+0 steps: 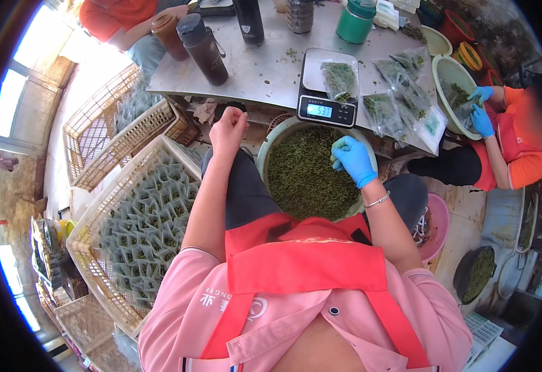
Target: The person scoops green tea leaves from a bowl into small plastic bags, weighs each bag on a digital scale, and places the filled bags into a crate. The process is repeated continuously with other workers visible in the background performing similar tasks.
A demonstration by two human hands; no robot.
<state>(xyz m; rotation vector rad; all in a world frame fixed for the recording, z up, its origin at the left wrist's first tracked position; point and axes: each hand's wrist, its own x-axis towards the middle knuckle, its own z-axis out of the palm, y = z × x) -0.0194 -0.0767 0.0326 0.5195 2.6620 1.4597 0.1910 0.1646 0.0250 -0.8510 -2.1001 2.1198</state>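
Note:
My left hand [228,131], bare, is raised near the table's front edge with its fingers curled together; no object shows in them. Over a round, pale green basin [263,162] between my knees is my right hand [353,160], in a blue glove. Its fingers are pinched, with a bit of green at the tips that looks like peppercorns. Small green peppercorns [305,177] fill much of the basin. Just beyond, a digital scale [328,113] with a lit display carries a clear bag of green peppercorns [339,79], lying on its pan.
Filled bags [401,99] lie right of the scale on the metal table [258,77]. A dark bottle [202,53] and a green jar [356,23] stand behind. At left, a crate [88,239] holds many upright bags. A gloved co-worker [519,136] handles a tub [446,80] at right.

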